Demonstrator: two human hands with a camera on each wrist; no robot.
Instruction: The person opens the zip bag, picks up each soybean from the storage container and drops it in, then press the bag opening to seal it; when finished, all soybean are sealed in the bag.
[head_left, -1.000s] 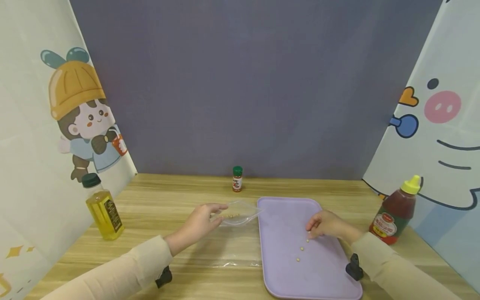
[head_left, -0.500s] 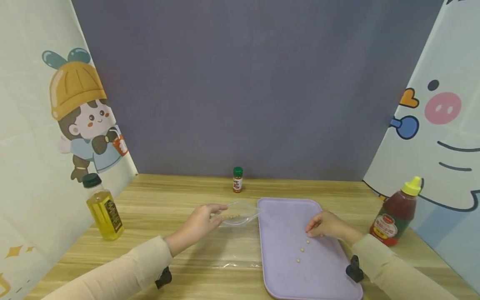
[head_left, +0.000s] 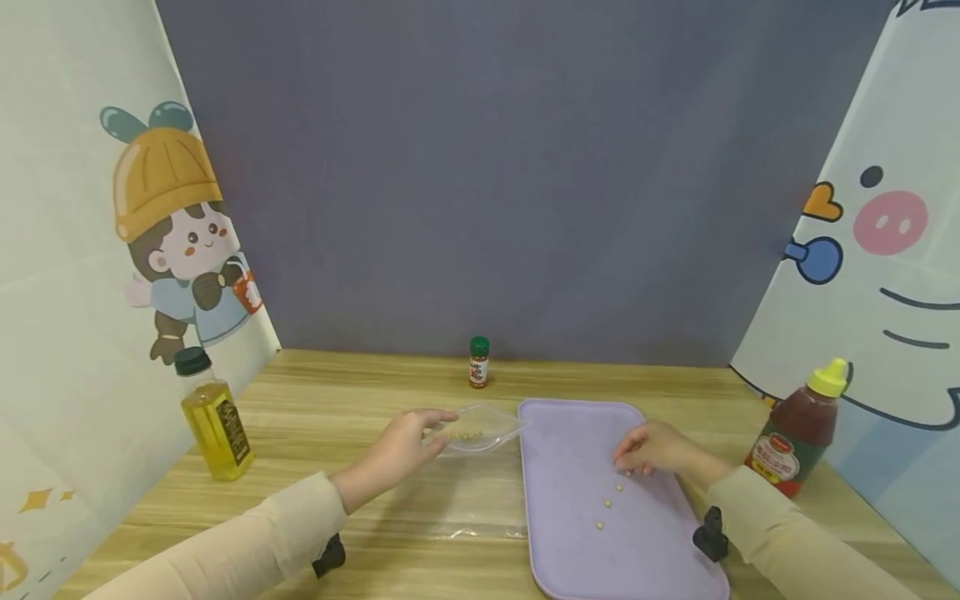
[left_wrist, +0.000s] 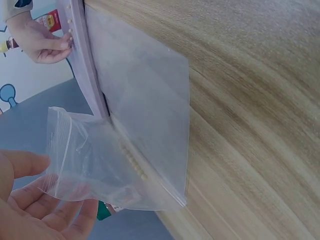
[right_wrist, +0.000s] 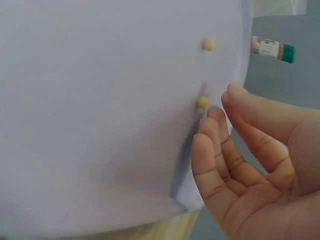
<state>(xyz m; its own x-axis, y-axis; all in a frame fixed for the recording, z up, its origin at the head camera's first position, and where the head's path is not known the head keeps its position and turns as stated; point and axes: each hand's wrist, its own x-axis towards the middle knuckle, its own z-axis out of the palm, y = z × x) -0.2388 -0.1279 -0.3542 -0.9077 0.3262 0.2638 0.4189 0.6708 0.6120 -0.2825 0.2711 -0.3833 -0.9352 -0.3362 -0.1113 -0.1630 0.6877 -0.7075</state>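
My left hand (head_left: 401,446) grips a clear zip-lock bag (left_wrist: 105,160) by the side of its mouth, thumb in front and fingers behind. The mouth gapes open, and several small pale-yellow beans (left_wrist: 134,162) lie in a line inside. At the right, my right hand (head_left: 656,450) is low over the lilac tray (head_left: 577,433), fingers loosely bent. In the right wrist view a narrow gap parts its thumb from the fingertips, and a round bean (right_wrist: 202,102) is close beside them. Another bean (right_wrist: 210,44) lies farther along the row on the tray.
An oil bottle (head_left: 217,429) stands at the left, a sauce bottle with a yellow cap (head_left: 795,433) at the right. A small green-capped spice jar (head_left: 478,362) is at the back. Cartoon-printed sheets flank the wooden table (head_left: 352,379).
The head view has tilted slightly, shifting the whole scene a little down and right. My right fingertips have drawn slightly away from the nearest bean; the left hand keeps its hold on the bag.
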